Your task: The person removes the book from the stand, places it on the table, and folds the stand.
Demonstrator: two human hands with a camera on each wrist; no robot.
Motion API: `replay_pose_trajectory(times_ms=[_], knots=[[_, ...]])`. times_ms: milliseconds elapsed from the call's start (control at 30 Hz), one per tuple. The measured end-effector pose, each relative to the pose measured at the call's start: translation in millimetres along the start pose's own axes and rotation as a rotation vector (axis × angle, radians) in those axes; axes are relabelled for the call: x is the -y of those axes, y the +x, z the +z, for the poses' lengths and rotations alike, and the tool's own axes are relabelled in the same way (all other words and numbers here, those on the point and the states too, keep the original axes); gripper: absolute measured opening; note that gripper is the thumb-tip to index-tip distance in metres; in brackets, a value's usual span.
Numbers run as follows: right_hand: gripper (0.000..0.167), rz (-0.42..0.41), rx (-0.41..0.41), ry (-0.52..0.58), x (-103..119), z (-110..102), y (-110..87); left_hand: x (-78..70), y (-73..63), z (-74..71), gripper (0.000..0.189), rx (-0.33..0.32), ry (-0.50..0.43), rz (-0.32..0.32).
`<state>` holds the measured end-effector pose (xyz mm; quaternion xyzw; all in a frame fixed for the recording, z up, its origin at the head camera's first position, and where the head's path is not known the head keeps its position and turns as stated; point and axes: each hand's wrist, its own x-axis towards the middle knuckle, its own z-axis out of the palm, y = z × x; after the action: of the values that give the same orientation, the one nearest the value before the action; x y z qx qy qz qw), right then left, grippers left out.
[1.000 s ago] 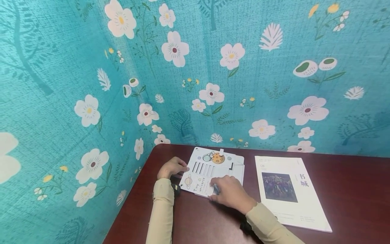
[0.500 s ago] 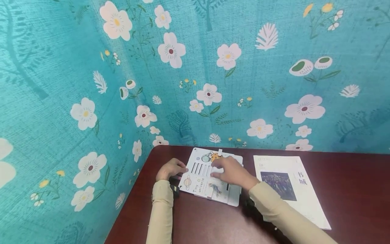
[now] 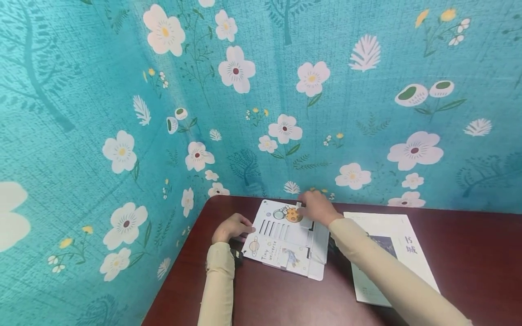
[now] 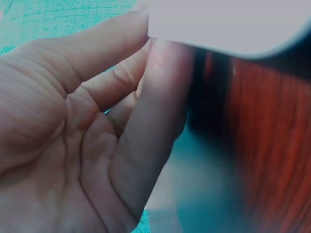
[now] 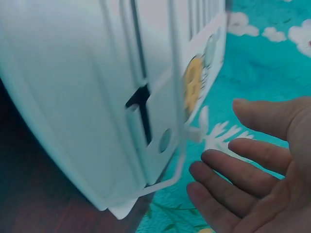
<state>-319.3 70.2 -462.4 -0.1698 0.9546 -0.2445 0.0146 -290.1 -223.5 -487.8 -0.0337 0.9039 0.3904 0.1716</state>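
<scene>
A white folding book stand, printed with planets and the words "Tiny universe", lies folded on the table. My left hand pinches its left edge; in the left wrist view the thumb and a finger meet at the corner of the white panel. At the stand's back edge is my right hand, beside a small white tab. In the right wrist view the fingers of that hand are spread and apart from the tab, with nothing between them.
To the right lies a white book with a dark picture on its cover, partly behind the right sleeve. A blue floral wall covering rises directly behind the dark red table and along its left side.
My right hand has moved from the stand's front edge across its panel to the tab at the back, uncovering the bluish print. The left hand stays at the left edge.
</scene>
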Motion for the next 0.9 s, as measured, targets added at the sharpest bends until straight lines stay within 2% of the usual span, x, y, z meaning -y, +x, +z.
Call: replay_pose_trajectory(times_ms=[133, 267, 667, 900], knots=[[0.032, 0.029, 0.051, -0.020, -6, 3, 9.6, 0.0, 0.8, -0.5, 0.017, -0.006, -0.001, 0.002], [0.034, 0.049, 0.068, -0.030, -7, 5, 14.2, -0.2, 1.3, -0.9, 0.018, -0.010, -0.015, -0.008], [0.038, 0.067, 0.072, -0.036, -5, 10, 17.4, 1.9, 0.8, -1.6, 0.016, -0.013, 0.010, -0.014], [0.041, 0.070, 0.085, -0.002, -7, 14, 16.6, 3.7, -0.2, -1.3, 0.012, -0.007, 0.003, -0.001]])
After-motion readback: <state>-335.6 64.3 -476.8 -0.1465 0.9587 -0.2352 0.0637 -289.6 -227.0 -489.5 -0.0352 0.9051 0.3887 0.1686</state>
